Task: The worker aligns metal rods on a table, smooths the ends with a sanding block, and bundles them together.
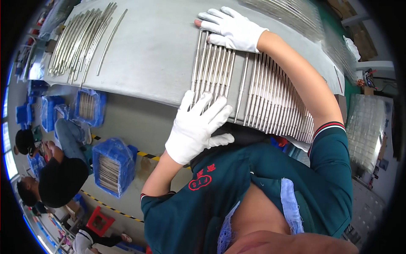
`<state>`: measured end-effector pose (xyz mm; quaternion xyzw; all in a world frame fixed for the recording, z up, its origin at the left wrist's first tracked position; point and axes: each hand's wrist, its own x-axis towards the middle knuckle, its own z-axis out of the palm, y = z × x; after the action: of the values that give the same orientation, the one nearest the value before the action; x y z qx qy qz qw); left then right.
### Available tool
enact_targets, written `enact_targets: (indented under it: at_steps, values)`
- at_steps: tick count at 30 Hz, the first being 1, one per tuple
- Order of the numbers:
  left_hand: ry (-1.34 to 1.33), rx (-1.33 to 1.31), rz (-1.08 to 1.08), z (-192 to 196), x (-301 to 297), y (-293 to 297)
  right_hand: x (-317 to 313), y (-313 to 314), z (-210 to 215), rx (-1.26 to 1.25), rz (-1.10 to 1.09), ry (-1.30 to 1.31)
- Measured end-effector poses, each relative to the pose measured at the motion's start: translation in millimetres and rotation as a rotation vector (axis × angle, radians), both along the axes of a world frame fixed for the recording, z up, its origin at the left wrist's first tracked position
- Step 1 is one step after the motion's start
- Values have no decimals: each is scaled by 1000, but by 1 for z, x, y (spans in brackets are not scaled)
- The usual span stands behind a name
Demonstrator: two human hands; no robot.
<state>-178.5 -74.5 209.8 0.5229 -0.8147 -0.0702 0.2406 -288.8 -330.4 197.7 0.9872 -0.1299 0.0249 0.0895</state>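
Both my hands wear white gloves. My left hand (198, 127) lies flat with fingers spread on the near ends of several thin metal rods (213, 70) at the table's front edge. My right hand (230, 28) rests flat on the far ends of the same group of rods. One single rod (242, 91) lies a little apart to the right of the group. Beyond it a wide row of more metal rods (277, 99) lies side by side under my right forearm.
The grey table (156, 51) carries another bundle of rods (80, 38) at its far left. Blue crates lined with plastic (112, 167) holding rods stand on the floor at left. Two people (55, 169) crouch beside them. Clear trays (368, 127) stand at right.
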Motion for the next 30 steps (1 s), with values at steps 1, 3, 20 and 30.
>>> enact_targets:
  at_steps: [1, 3, 20, 30]
  values:
    - [3, -1, 1, 0, -1, 0, -5, 0, 1, 22, -17, 13]
    - [4, 1, -38, 1, -4, -2, -10, 1, 3, 2, -27, 26]
    - [-341, 20, 248, 12, 17, 2, -48, 8, 74, 614, -294, -171]
    - [10, 73, -239, 8, -76, -30, -114, 12, 4, 38, -134, -65]
